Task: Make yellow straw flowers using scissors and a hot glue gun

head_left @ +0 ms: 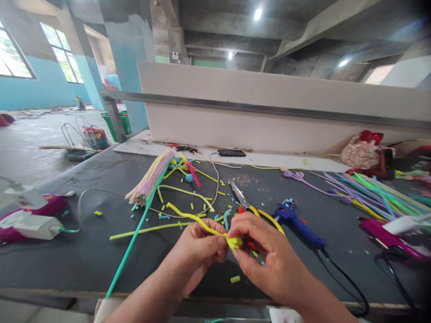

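Observation:
Between my two hands is a yellow pipe cleaner (188,216) with a bunched, knotted end (235,242). My left hand (202,246) pinches its stem just left of the bunch. Thumb and fingers of my right hand (262,251) close on the bunched end itself. The pipe cleaner's free end reaches up and left over the table. Just beyond my right hand lie scissors (239,194) with their blades pointing away, their handles partly hidden by the hand. A blue glue gun (299,224) rests to the right, its cord running toward the front edge.
A bundle of pastel pipe cleaners (151,177) lies left of centre, with cut scraps around it. More pipe cleaners (370,193) spread at right. Magenta power strips (50,205) sit at both sides. A phone (232,153) lies at the back by a white panel (235,130).

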The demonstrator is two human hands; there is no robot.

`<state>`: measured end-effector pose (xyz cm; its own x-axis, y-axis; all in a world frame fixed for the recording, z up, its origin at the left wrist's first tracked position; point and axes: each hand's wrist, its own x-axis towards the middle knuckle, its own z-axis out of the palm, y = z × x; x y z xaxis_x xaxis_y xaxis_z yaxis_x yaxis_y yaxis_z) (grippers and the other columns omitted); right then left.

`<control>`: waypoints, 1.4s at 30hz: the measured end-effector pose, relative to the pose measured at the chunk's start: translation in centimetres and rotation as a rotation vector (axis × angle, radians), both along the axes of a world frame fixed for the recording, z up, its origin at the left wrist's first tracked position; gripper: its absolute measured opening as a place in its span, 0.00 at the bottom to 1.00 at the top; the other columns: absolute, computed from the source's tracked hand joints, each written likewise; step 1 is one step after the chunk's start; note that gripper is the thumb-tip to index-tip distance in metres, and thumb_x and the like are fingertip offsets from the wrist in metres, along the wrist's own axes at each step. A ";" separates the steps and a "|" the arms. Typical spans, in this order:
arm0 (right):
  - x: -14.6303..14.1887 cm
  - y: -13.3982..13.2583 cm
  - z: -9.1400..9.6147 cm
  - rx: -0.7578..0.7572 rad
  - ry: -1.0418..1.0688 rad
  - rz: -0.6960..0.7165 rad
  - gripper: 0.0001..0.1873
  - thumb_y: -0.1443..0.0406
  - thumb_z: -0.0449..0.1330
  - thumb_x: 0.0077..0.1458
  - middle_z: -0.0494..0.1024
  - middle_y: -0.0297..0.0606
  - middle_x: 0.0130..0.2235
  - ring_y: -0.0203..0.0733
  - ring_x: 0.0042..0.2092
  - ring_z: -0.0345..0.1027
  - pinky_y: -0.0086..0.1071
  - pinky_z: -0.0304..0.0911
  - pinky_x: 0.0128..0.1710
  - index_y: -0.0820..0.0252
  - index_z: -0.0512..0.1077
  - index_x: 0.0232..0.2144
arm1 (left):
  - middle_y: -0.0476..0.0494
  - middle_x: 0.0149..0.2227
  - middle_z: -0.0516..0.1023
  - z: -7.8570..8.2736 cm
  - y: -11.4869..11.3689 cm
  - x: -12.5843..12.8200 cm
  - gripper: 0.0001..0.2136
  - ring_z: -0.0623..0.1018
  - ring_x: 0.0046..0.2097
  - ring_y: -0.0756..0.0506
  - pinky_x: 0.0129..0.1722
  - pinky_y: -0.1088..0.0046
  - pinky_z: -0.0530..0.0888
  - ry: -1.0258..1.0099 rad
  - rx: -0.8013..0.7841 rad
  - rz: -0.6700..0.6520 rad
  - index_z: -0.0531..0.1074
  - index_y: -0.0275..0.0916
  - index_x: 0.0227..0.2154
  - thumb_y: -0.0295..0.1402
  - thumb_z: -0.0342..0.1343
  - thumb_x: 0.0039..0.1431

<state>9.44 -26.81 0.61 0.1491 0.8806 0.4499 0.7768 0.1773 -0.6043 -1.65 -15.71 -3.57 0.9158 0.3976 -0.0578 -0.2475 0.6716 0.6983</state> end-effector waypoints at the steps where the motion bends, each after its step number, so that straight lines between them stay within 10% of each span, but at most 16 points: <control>1: 0.0 0.0 0.0 -0.003 -0.014 0.003 0.11 0.77 0.54 0.48 0.68 0.33 0.33 0.32 0.32 0.61 0.25 0.60 0.31 0.57 0.65 0.31 | 0.49 0.19 0.70 0.0 0.1 -0.1 0.06 0.67 0.21 0.55 0.25 0.79 0.62 -0.006 -0.014 -0.010 0.72 0.33 0.27 0.27 0.63 0.44; 33: -1.4 0.3 -1.6 0.033 0.185 -0.033 0.23 0.76 0.55 0.47 0.64 0.34 0.38 0.33 0.33 0.60 0.29 0.63 0.34 0.52 0.59 0.44 | 0.43 0.29 0.74 0.2 0.4 -0.4 0.05 0.75 0.33 0.48 0.30 0.76 0.68 -0.059 -0.135 -0.076 0.70 0.34 0.28 0.29 0.59 0.48; 42: 0.4 0.4 0.3 0.127 0.898 -0.016 0.10 0.62 0.60 0.51 0.63 0.30 0.30 0.31 0.29 0.58 0.26 0.59 0.28 0.57 0.62 0.35 | 0.49 0.25 0.69 3.6 1.8 2.2 0.10 0.68 0.25 0.55 0.27 0.79 0.68 -0.093 -0.117 -0.090 0.69 0.35 0.30 0.30 0.63 0.45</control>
